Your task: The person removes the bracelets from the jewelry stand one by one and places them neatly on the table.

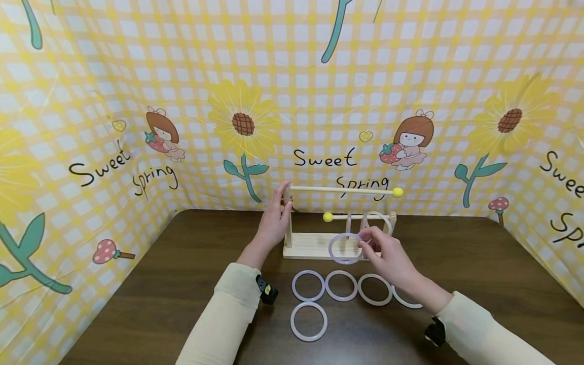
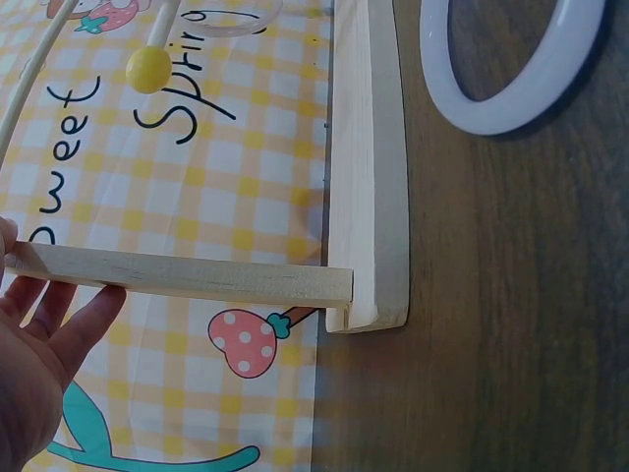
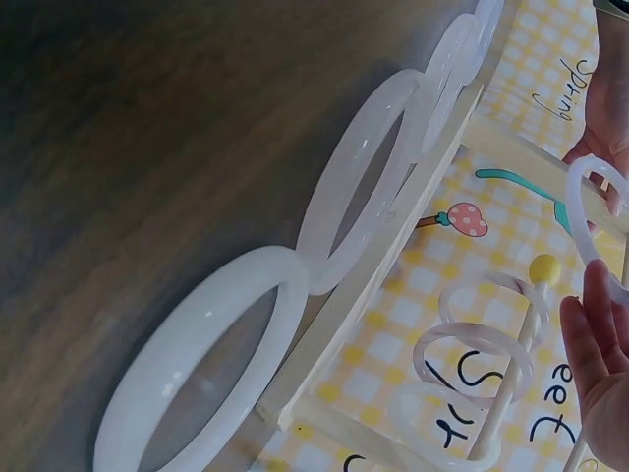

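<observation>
My right hand [image 1: 388, 256] pinches a pale lavender ring [image 1: 345, 261] between thumb and fingers, held up in front of a wooden stand [image 1: 307, 248]. The right wrist view shows that ring [image 3: 578, 216] at the fingertips. At the stand's left end, my left hand [image 1: 275, 220] grips the upright post [image 2: 197, 275] near its top, thumb on one side and fingers on the other. From the left post runs an upper rod [image 1: 342, 190] tipped with a yellow ball. The lower rod [image 1: 339, 217], also yellow-tipped, comes from the right post and carries three hanging rings [image 3: 472, 329].
On the dark table [image 1: 182, 304], in front of the stand, a row of rings lies side by side, from a lavender ring [image 1: 294, 285] to a white ring [image 1: 408, 306] partly under my right wrist. Another white ring [image 1: 308, 338] lies nearer. Checked cloth [image 1: 292, 101] surrounds the table's back and sides.
</observation>
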The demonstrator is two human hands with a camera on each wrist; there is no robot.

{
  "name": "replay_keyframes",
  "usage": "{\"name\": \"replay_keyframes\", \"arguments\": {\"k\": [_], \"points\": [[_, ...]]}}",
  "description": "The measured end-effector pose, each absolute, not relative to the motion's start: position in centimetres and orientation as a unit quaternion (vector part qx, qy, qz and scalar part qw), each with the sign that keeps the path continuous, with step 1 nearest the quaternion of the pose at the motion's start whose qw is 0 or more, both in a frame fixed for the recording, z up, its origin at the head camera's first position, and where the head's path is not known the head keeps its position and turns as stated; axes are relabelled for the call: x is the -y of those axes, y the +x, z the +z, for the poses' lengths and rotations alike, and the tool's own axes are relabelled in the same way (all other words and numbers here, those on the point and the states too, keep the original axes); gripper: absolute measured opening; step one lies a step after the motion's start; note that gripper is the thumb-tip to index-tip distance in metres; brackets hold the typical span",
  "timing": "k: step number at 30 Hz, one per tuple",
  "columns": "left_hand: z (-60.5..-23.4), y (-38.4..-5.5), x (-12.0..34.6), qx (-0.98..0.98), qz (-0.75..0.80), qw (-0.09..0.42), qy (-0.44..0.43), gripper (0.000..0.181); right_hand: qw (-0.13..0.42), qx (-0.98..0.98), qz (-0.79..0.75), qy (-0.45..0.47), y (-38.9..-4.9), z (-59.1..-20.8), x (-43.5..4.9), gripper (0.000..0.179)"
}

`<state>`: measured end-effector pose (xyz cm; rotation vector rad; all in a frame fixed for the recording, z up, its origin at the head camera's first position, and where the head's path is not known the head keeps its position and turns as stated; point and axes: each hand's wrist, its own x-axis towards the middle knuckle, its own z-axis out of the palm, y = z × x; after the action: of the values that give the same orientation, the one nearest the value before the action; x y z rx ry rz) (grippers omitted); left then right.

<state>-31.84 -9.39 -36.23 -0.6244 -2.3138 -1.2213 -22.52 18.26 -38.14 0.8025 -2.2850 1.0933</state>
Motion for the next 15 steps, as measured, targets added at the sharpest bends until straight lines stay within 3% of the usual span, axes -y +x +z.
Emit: {"name": "replay_keyframes", "arguments": {"k": [15], "points": [[-36.32, -31.88, 9.34, 0.835, -0.444, 0.229, -0.232, 0.053, 0.169, 0.857, 0.369, 0.316, -21.61, -38.96, -19.14, 0.017]]}}
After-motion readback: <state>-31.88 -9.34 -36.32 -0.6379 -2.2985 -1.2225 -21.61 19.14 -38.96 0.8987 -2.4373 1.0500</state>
